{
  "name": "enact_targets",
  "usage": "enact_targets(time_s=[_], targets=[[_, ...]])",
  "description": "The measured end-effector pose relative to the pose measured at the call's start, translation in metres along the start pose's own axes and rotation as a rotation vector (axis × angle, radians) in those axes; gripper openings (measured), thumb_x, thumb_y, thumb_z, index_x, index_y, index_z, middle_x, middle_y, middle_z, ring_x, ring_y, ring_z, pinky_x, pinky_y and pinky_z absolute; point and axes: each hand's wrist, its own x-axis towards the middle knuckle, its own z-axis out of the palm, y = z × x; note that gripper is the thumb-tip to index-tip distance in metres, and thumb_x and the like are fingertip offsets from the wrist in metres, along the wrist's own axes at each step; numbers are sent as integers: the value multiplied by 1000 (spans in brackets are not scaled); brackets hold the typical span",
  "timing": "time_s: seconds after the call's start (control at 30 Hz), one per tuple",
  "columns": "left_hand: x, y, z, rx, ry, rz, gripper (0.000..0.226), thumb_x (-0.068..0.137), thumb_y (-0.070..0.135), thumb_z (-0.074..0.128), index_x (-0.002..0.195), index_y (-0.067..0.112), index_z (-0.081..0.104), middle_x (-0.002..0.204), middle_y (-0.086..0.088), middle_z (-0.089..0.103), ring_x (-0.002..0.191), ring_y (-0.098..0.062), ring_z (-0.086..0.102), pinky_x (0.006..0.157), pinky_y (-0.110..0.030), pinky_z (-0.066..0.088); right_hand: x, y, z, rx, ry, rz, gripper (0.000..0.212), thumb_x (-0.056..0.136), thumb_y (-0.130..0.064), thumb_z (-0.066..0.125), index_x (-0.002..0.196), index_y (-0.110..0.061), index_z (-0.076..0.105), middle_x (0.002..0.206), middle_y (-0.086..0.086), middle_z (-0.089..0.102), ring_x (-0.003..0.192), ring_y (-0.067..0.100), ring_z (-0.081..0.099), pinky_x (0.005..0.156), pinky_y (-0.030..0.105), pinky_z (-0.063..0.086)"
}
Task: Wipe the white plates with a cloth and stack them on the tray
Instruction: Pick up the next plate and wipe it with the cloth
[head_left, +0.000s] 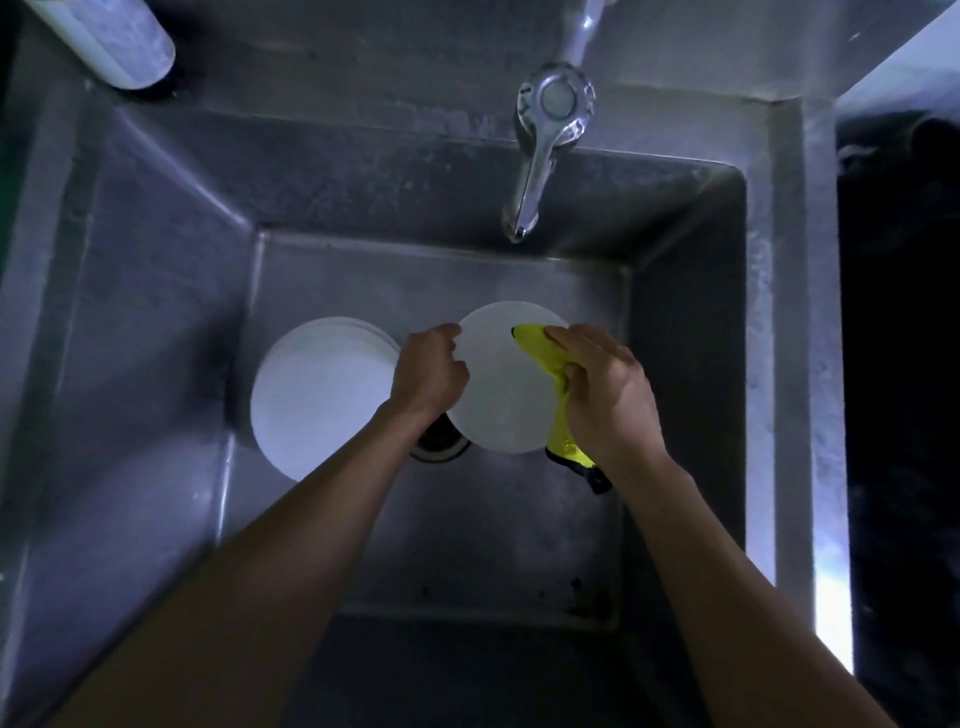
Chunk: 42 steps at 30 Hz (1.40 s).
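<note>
Where the steel sink (156, 270) slopes down on the left, a stack of white plates (319, 397) sits on its floor, just beside the drain (439, 446). Next comes the left hand (428, 371), fingers curled round the left rim of a single white plate (506, 379) held above the drain. On that plate's right side the right hand (605, 387) presses a yellow cloth (545, 353) — fingers bent over it, gripping. A chrome tap (545, 140) hangs above, and a pale bottle (111, 39) lies far left on the ledge.
</note>
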Motion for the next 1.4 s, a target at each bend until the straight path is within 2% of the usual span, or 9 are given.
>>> enact_targets(time_s=[0.1, 0.23, 0.43, 0.53, 0.73, 0.9, 1.07, 1.3, 1.4], targets=[[5, 0, 5, 103, 40, 67, 33, 82, 2, 58, 113, 8, 67, 112, -18, 66, 109, -37, 58, 85, -39, 51, 1, 8, 1, 23, 1, 4, 53, 88, 6, 50, 133, -18, 63, 132, 3, 61, 114, 36, 58, 89, 49, 53], [15, -5, 8, 129, 9, 26, 20, 83, 5, 59, 102, 6, 64, 106, -17, 65, 102, -35, 61, 76, -35, 47, 3, 15, 2, 26, 1, -8, 53, 87, 9, 50, 132, -16, 63, 131, 6, 62, 112, 37, 59, 88, 50, 54], [21, -7, 18, 86, 28, -41, 38, 88, 12, 65, 126, 10, 62, 124, -16, 59, 112, -33, 59, 83, -34, 47, 7, 15, 9, 35, -18, -11, 50, 91, 5, 49, 133, -16, 62, 132, 8, 62, 116, 35, 58, 91, 49, 54], [25, -7, 18, 34, 38, -100, 42, 85, 15, 71, 126, 13, 62, 124, -13, 61, 111, -31, 60, 78, -30, 42, 7, 15, 10, 40, -12, -16, 48, 92, 4, 49, 134, -16, 62, 133, 8, 61, 116, 35, 58, 92, 50, 54], [22, -4, 14, -55, 71, -163, 42, 81, 14, 73, 123, 15, 67, 120, -8, 70, 108, -27, 65, 82, -31, 49, 3, 19, 6, 62, 13, -18, 45, 91, 5, 51, 131, -12, 64, 130, 9, 63, 115, 35, 60, 92, 51, 54], [9, -1, 9, -76, 77, -166, 22, 79, 11, 72, 101, 10, 75, 91, -2, 70, 89, -24, 66, 70, -26, 44, -6, 25, 1, 82, 32, 1, 44, 91, 6, 51, 130, -10, 64, 127, 10, 65, 114, 33, 61, 96, 49, 53], [-11, -5, 5, -128, 69, -205, 11, 80, 15, 76, 88, 13, 70, 76, 10, 61, 78, -16, 57, 57, -22, 39, -22, 28, -7, 104, 38, 17, 40, 94, 3, 51, 131, -9, 64, 128, 10, 64, 118, 31, 60, 100, 48, 53], [-47, 4, 3, -264, 25, -298, 12, 88, 14, 67, 98, 14, 61, 100, -4, 65, 97, -29, 61, 73, -32, 44, -50, 24, -13, 107, 29, 35, 45, 91, 8, 50, 130, -11, 64, 126, 9, 64, 116, 30, 61, 98, 43, 54], [-65, 12, -3, -365, -31, -347, 15, 90, 12, 62, 104, 14, 57, 106, -6, 64, 97, -32, 64, 72, -45, 61, -62, 18, -14, 104, 12, 40, 48, 88, 9, 51, 129, -12, 64, 125, 8, 64, 114, 30, 61, 95, 46, 54]])
